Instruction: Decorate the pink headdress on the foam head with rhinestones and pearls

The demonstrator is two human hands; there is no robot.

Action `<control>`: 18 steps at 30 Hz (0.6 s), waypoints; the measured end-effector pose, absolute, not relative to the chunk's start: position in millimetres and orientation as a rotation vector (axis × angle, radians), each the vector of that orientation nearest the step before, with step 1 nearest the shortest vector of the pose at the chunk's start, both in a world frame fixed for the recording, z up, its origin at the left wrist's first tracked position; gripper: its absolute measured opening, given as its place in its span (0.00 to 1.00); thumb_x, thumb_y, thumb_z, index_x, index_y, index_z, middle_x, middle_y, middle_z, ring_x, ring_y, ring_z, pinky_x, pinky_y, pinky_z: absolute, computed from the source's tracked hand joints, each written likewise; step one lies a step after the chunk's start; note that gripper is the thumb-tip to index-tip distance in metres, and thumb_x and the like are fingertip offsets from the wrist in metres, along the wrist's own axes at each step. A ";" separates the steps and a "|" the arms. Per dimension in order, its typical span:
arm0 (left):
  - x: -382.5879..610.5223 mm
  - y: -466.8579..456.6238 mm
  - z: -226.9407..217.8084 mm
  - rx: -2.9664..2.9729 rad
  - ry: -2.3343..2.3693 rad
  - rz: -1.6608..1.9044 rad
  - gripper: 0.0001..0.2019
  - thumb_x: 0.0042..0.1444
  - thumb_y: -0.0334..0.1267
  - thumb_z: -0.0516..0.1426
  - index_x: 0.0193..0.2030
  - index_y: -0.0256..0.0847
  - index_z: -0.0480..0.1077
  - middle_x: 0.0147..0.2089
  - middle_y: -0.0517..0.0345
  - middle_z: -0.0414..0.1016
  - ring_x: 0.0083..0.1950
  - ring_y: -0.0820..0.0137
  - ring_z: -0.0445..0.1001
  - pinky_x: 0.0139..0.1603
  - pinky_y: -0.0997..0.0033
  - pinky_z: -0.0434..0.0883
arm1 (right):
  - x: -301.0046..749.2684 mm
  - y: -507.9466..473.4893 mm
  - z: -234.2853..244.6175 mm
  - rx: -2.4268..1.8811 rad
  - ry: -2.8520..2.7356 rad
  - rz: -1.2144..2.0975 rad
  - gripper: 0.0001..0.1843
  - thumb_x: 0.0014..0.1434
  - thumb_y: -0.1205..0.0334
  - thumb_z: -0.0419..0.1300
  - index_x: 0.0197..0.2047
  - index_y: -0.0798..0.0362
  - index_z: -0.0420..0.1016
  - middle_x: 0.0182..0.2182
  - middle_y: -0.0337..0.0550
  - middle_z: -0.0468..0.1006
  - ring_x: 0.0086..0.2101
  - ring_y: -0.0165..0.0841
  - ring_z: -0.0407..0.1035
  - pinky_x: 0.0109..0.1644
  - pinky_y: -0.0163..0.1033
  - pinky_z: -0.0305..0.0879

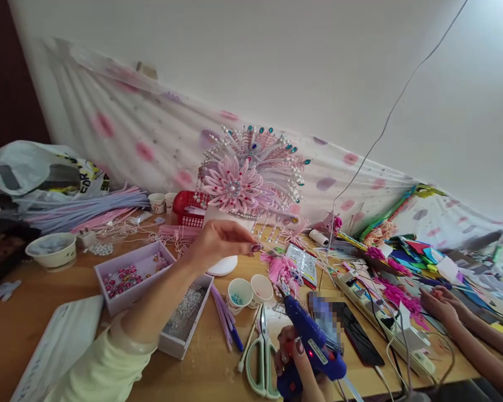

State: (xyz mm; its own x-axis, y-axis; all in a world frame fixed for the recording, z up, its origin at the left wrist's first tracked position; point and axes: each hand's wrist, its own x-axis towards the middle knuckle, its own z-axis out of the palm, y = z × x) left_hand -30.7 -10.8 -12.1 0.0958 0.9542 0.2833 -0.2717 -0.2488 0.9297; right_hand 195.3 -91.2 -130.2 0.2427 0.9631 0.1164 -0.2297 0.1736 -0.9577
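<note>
Near edge of the table [20, 329] to its far side: two hands at craft work.
Nearest, the right hand [295, 363] is clamped round a blue glue gun [312, 340], its nozzle at a pink tassel ornament [282, 271], scissors [262, 357] just left. Farther, the left hand [220, 240] pinches its fingertips together beside the ornament; a pink headdress [251, 173] stands behind.

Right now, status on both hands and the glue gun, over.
Left hand raised, fingertips pinched, contents too small to tell. Right hand grips blue glue gun, nozzle near pink tassel piece. Scissors lie close beside.
</note>
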 end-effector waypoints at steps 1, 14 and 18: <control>-29.3 -8.1 -11.8 1.240 0.754 1.406 0.16 0.33 0.41 0.74 0.27 0.41 0.76 0.29 0.60 0.82 0.34 0.68 0.80 0.42 0.65 0.78 | 194.0 -92.3 -125.1 -1.024 -0.889 1.063 0.26 0.49 0.39 0.77 0.32 0.53 0.76 0.21 0.36 0.72 0.19 0.26 0.62 0.21 0.32 0.57; -7.3 7.1 -5.1 1.426 0.518 0.712 0.14 0.36 0.35 0.77 0.26 0.38 0.78 0.25 0.63 0.79 0.28 0.78 0.75 0.33 0.78 0.71 | 169.9 -74.3 -63.5 -0.908 -1.048 0.863 0.14 0.49 0.53 0.78 0.33 0.51 0.83 0.30 0.40 0.81 0.26 0.28 0.70 0.30 0.33 0.72; 15.6 17.5 -0.4 1.513 0.545 0.569 0.15 0.36 0.37 0.78 0.27 0.38 0.79 0.27 0.61 0.81 0.30 0.75 0.77 0.33 0.76 0.71 | 174.0 -74.0 -68.1 -0.872 -0.892 0.901 0.16 0.47 0.52 0.79 0.32 0.52 0.82 0.26 0.38 0.80 0.21 0.25 0.66 0.23 0.31 0.66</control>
State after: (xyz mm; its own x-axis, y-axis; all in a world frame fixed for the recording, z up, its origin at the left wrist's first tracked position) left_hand 15.6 17.5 -0.4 0.7579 0.6520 0.0194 -0.0090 -0.0193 0.9998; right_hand 174.0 -74.0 -68.1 0.3428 0.9033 0.2580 -0.2673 0.3571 -0.8950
